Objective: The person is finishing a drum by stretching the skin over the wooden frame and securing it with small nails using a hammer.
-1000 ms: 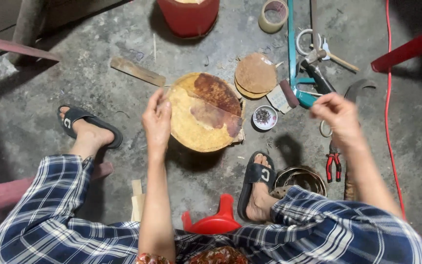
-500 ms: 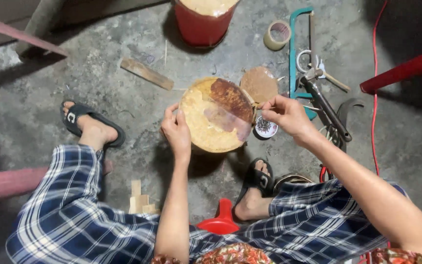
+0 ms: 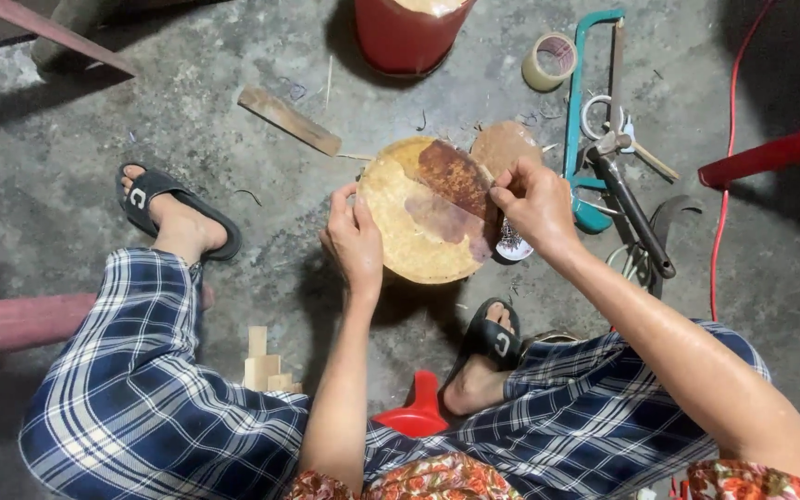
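Seated over the concrete floor (image 3: 233,185), we hold a round, yellowish woven disc with a brown patch (image 3: 428,211), seemingly light, stiff and thin, by its opposite rims, left hand (image 3: 354,243) and right hand (image 3: 534,206) each pinching an edge.

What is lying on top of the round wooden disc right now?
A reddish-brown patch covers the upper right of the round wooden disc. The left hand and right hand grip its edges. What is beneath it is hidden.
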